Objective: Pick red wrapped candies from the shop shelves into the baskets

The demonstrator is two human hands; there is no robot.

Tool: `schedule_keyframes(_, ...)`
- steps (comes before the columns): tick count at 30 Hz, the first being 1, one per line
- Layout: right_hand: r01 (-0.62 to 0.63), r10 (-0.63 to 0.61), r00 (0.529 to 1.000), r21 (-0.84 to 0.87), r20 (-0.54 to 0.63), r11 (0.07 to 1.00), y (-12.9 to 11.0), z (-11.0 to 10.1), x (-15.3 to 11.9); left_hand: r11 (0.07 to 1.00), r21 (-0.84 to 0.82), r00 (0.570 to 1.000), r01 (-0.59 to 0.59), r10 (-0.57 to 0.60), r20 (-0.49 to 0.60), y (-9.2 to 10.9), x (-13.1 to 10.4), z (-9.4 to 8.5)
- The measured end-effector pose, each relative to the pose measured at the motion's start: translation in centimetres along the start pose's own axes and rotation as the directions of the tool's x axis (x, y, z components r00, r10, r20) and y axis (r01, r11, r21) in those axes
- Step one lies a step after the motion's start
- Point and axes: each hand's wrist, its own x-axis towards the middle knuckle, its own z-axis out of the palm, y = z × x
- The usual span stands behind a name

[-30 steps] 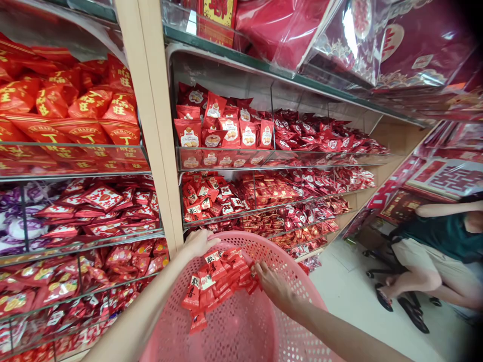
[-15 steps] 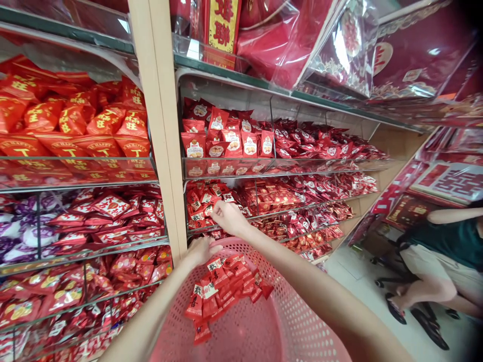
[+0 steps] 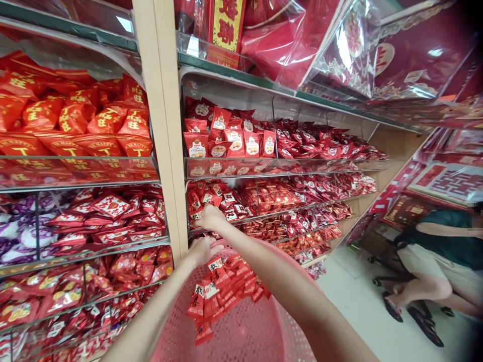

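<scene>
My left hand (image 3: 203,250) is closed at the far rim of a pink perforated plastic basket (image 3: 264,332). Inside the basket lies a heap of small red packets (image 3: 226,286) with black characters on white labels. Just above the rim, my right hand (image 3: 212,218) reaches into the shelf bin of matching red packets (image 3: 204,193). Its fingers are curled down against the packets at the bin's front; whatever they grip is hidden. My right forearm crosses over the basket and covers part of its right side.
A wooden upright (image 3: 160,115) divides the shelves. Clear front lips (image 3: 234,168) edge bins of red packets; purple-and-white wrapped sweets (image 3: 41,226) lie at left. Bagged red goods (image 3: 279,35) fill the upper shelf. At right, a seated person (image 3: 441,256) is beside the tiled floor (image 3: 350,291).
My right hand has moved left and slightly down within the bin, its forearm swinging left over the basket. My left hand stays at the rim. The seated person's posture shifts slightly.
</scene>
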Motion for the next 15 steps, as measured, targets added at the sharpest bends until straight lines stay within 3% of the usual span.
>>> schedule_keyframes(4,0.056,-0.055,0.998,0.198,-0.012,0.979,0.8,-0.3,0.1,0.999,0.046,0.999,-0.027,0.029,-0.042,-0.2,0.1,0.3)
schedule_keyframes(6,0.048,-0.067,0.997,0.382,0.037,0.923,1.3,-0.9,0.2,0.998,0.063,0.998,-0.031,0.035,-0.052,-0.3,0.1,0.3)
schedule_keyframes(8,-0.036,-0.079,0.984,0.605,0.162,0.796,1.8,-2.0,0.1,0.997,0.061,0.998,-0.037,0.04,-0.054,-0.3,0.1,0.3)
schedule_keyframes(11,-0.163,-0.239,0.916,0.842,0.323,0.514,3.2,-4.3,-0.8,0.998,0.048,0.997,-0.046,0.049,-0.063,-0.3,0.0,0.3)
schedule_keyframes(13,-0.177,-0.351,0.884,0.916,0.309,0.36,4.7,-5.6,-2.1,0.997,0.049,0.996,-0.057,0.06,-0.072,-0.3,0.0,0.3)
schedule_keyframes(15,-0.186,-0.384,0.879,0.945,0.282,0.268,6.5,-6.5,-3.9,0.997,0.048,0.996,-0.059,0.062,-0.069,-0.3,0.0,0.2)
